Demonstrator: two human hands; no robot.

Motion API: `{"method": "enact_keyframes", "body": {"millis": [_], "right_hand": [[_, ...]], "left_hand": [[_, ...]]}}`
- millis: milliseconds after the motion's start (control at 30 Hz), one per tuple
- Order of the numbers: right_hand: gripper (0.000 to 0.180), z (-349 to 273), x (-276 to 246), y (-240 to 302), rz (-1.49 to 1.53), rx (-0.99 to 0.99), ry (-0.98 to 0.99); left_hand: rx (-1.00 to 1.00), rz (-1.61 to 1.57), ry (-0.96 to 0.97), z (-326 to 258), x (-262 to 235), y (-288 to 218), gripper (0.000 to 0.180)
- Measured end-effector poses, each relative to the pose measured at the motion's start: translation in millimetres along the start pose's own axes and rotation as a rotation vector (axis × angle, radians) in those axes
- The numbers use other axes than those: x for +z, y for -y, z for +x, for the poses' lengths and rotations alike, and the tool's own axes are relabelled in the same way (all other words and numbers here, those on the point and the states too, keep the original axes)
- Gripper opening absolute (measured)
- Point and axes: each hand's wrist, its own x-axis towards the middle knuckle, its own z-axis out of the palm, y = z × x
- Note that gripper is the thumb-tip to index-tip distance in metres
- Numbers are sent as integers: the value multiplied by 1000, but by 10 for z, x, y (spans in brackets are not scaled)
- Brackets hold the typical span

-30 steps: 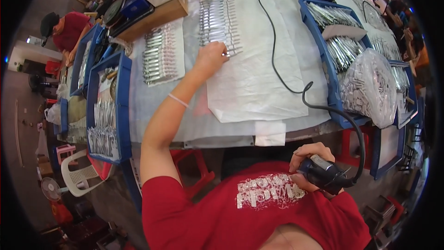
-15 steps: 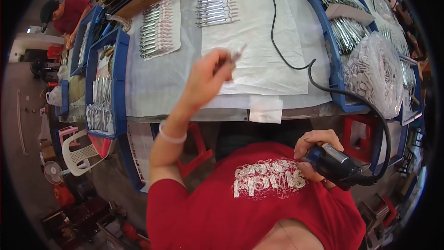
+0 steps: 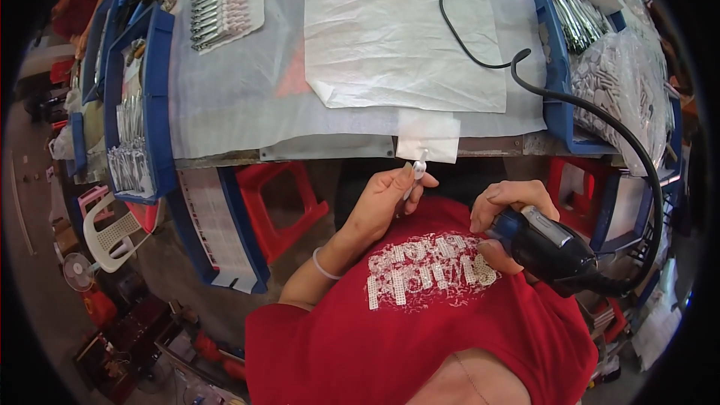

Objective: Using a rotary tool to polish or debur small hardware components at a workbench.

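Observation:
My left hand (image 3: 384, 199) is closed in a pinch on a small slim part with a white end (image 3: 420, 169). It stands just off the table's near edge, in front of a white paper square (image 3: 427, 135) that hangs over that edge. My right hand (image 3: 511, 206) is wrapped round a black corded power screwdriver (image 3: 551, 251), held close to my chest. The tool's front end points toward my left hand but is partly hidden by my fingers. A gap separates the tool from the slim part.
A white cloth (image 3: 405, 52) covers the table's middle. Slim metal parts lie in rows on a sheet (image 3: 251, 19) at the far left. Blue bins stand left (image 3: 155, 105) and right (image 3: 553, 60); a clear bag of pale parts (image 3: 619, 105) fills the right one. The black cord (image 3: 592, 109) crosses the right side.
My left hand has come back from over the table to near my chest, bringing the slim part. My right hand still grips the screwdriver. The view has shifted, so the table sits higher.

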Motion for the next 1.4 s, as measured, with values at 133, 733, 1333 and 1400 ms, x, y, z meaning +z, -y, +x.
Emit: {"method": "enact_keyframes", "body": {"millis": [133, 733, 1333, 1400], "right_hand": [[49, 24, 150, -66, -132, 119, -217], [35, 232, 262, -448, -170, 700, -116], [49, 682, 199, -205, 189, -330, 24], [53, 740, 261, -275, 85, -336, 47]], "left_hand": [[-81, -261, -37, 101, 38, 83, 42], [-21, -306, -54, 183, 5, 260, 31], [-157, -317, -115, 170, 46, 154, 22], [-161, -335, -115, 168, 45, 151, 22]]}}
